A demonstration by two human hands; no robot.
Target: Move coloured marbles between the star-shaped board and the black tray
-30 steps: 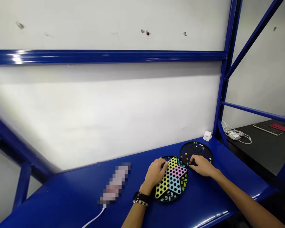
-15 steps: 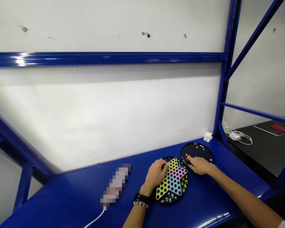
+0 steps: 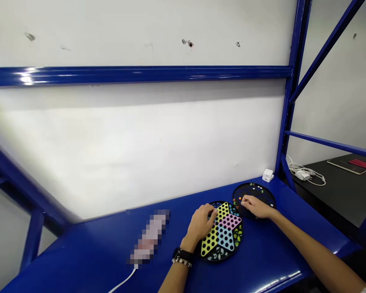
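Note:
A round black Chinese checkers board (image 3: 227,238) lies on the blue table, its star of yellow, pink and blue points full of dark holes. Glass marbles sit in the rim sections around the star. My left hand (image 3: 201,221) is over the board's left side, fingers curled and thumb close to them; what they hold, if anything, is hidden. Above the front of a round black tray (image 3: 244,190) is my right hand (image 3: 256,206), its fingertips pinched together. Nothing can be made out between them. Several small marbles lie in the tray, an orange one (image 3: 240,198) near my right fingertips.
A blurred-out flat object (image 3: 151,236) with a white cable lies left of the board. White chargers (image 3: 267,175) stand behind the tray by a blue frame post (image 3: 285,110). On the black table (image 3: 338,187) at right are a coiled cable and a phone-like slab.
My right hand has shifted slightly back and right, its fingers drawn together above the tray. My left hand stays in place on the board. The view has moved very slightly.

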